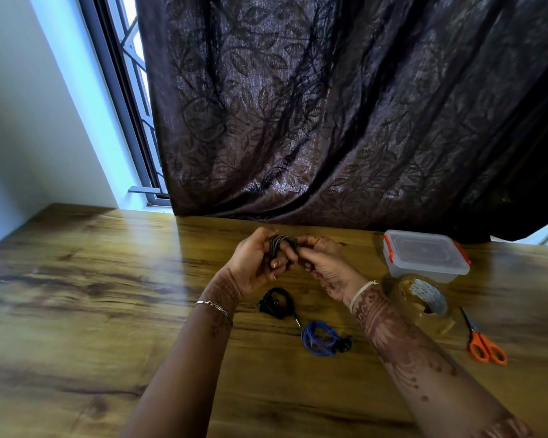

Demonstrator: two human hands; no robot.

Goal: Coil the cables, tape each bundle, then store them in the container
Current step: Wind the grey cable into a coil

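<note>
A dark cable [278, 243] is wound in several turns around the fingers of my left hand [256, 262], held above the middle of the wooden table [92, 279]. My right hand [321, 263] pinches the cable at the right side of the coil, touching the left hand. Below my wrists, a black cable [276, 303] with a jack plug lies bundled on the table. A blue earphone cable [321, 338] lies coiled just right of it. A clear container [424, 256] with a lid and orange clips stands at the right. A roll of clear tape [424, 297] sits in front of it.
Orange-handled scissors [484, 343] lie at the right, near the tape. A dark patterned curtain [345, 105] hangs down to the table's far edge. A window frame [124, 99] and a white wall stand at the back left.
</note>
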